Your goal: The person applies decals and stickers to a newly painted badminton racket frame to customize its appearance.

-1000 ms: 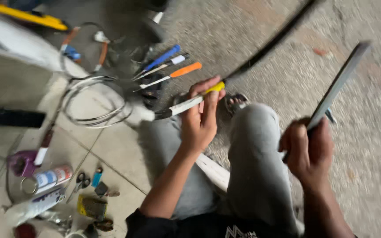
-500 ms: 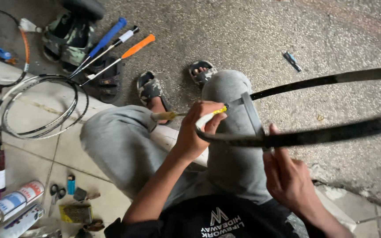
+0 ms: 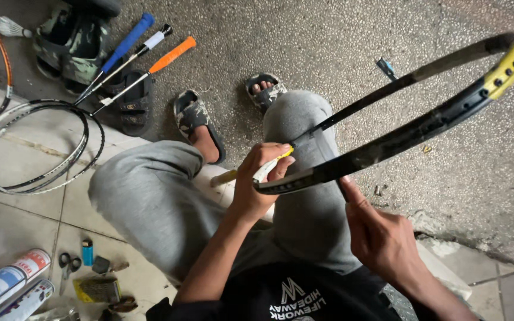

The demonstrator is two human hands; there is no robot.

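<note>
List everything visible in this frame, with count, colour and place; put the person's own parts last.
unstrung racket frame: 1, black with a yellow tip, held over the knees
rackets: 3, blue, white and orange grips, lying on the ground upper left
hoop frames: overlapping, black and white, left on the tiles
shuttlecock: 1, white, top left
spare sandals: camouflage and black, top left
spray cans: 2, white with red and blue, bottom left
scissors: 1, dark, beside the cans
lighter: 1, blue, bottom left
worn sandals: 2, camouflage, on the feet
trousers: grey
left hand: grips the handle end
right hand: forefinger on the frame
</note>
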